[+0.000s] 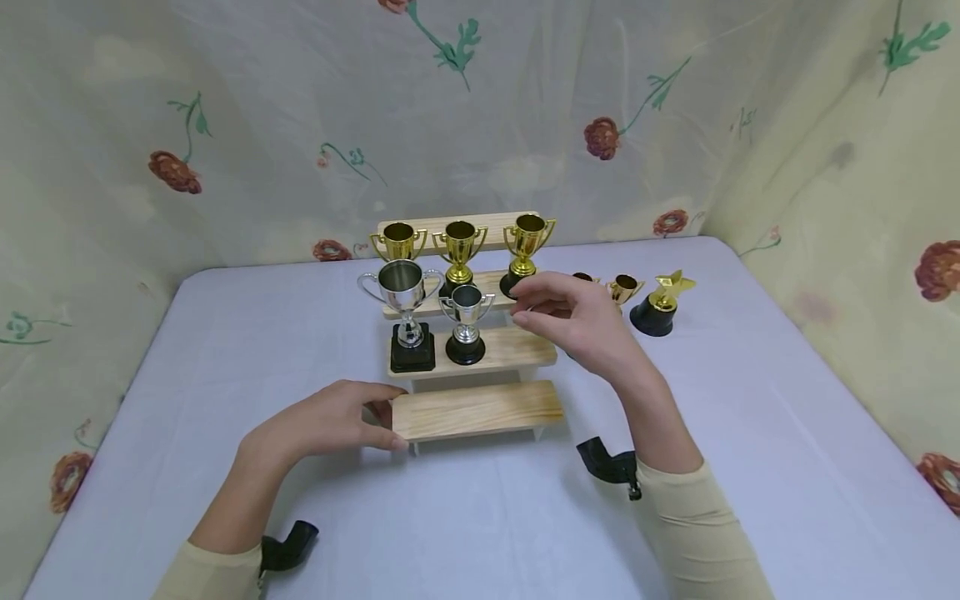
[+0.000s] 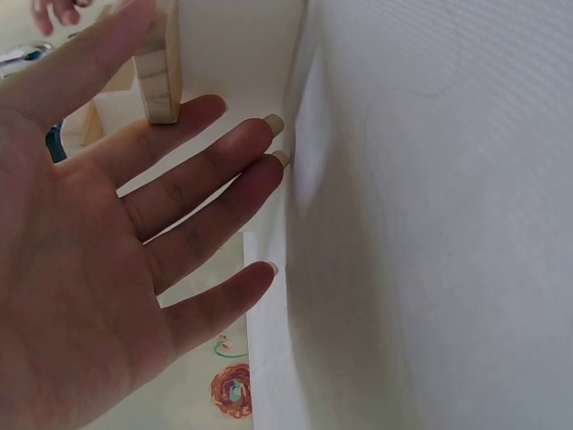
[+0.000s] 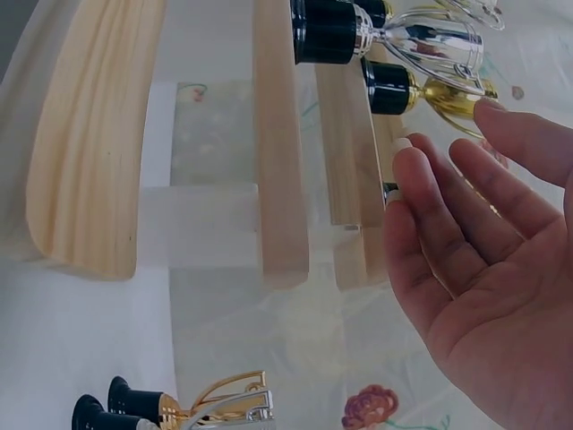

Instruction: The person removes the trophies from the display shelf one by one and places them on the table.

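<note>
A tiered wooden display stand (image 1: 480,411) holds several trophies. My left hand (image 1: 330,421) grips the left end of its lowest board (image 2: 159,81), thumb and index finger on either side, the other fingers spread. My right hand (image 1: 581,321) hovers at the right of the upper tiers, fingers loosely bent and holding nothing. It is nearest a gold trophy cup (image 1: 527,237) on the right; whether it touches the cup I cannot tell. Two silver trophy cups, a large one (image 1: 402,287) and a small one (image 1: 466,308), stand on the second tier. Another gold cup (image 1: 459,242) stands behind.
To the right of the stand are a gold star trophy (image 1: 658,307) and a small bronze-coloured cup (image 1: 624,288), partly hidden by my right hand. A white cloth covers the table (image 1: 480,517). Flowered fabric (image 1: 525,108) hangs behind and at the sides.
</note>
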`<state>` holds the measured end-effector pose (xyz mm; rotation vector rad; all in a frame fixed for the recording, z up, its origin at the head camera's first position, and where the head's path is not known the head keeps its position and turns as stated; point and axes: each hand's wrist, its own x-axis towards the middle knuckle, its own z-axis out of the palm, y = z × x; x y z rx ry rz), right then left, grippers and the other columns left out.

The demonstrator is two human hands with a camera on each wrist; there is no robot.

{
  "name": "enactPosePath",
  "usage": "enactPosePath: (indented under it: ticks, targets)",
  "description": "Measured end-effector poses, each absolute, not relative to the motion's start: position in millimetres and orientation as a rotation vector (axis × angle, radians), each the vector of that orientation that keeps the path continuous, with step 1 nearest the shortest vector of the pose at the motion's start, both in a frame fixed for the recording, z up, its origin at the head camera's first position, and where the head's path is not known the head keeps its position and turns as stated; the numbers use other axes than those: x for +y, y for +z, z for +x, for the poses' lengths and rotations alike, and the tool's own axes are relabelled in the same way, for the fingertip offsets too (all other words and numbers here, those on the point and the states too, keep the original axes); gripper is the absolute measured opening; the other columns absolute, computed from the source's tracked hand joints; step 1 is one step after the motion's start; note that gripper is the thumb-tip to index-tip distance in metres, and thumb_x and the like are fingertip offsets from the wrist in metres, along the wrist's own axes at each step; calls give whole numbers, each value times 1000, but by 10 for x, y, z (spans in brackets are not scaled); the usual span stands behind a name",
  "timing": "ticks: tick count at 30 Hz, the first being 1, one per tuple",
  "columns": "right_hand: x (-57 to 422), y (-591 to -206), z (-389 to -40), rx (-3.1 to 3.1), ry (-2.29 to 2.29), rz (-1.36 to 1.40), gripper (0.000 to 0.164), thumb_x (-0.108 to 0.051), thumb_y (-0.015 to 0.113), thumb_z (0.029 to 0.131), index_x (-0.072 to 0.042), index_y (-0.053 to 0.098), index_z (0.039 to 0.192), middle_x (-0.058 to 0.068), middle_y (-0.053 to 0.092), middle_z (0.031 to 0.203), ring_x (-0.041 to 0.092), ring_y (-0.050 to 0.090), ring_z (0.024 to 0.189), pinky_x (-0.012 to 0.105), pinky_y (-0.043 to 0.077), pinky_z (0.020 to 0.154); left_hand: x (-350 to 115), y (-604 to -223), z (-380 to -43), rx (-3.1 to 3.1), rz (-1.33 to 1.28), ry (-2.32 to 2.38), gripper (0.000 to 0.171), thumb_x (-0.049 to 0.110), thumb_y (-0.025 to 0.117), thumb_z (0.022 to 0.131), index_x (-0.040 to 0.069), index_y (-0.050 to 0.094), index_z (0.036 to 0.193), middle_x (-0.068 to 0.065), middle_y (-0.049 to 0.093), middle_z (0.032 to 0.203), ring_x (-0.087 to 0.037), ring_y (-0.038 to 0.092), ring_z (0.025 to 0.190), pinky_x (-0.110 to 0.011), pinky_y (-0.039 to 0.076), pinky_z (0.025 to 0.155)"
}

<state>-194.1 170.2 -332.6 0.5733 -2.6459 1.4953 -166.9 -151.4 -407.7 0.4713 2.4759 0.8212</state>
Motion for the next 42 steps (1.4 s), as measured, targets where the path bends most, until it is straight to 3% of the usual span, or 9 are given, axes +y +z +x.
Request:
enactPosePath:
  ticks: [14, 32, 42]
  targets:
    - [1570, -3357, -1964, -2597, 1601, 590, 30, -14, 73, 90, -6, 68, 119, 8, 73, 105, 16, 68, 90, 25, 53, 77, -1530, -4087, -1676, 2476, 477, 808, 60, 47, 79, 79, 21, 63, 131, 8, 68, 95, -11, 60, 91, -36, 47, 83]
    - [1393, -3379, -1996, -2587, 1627, 603, 28, -17, 76, 88, -14, 70, 115, 7, 72, 101, 19, 67, 87, 28, 54, 76, -1535, -4072, -1667, 2468, 485, 823, 65, 47, 79, 79, 18, 61, 134, 8, 68, 94, -12, 60, 90, -35, 47, 82]
    - [1358, -3389, -1996, -2581, 1665, 572, 13, -17, 74, 90, -13, 73, 102, 6, 73, 98, 18, 68, 85, 28, 54, 73, -1548, -4068, -1671, 2467, 507, 825, 67, 48, 79, 79, 17, 60, 134, 7, 68, 95, -10, 61, 93, -35, 47, 85]
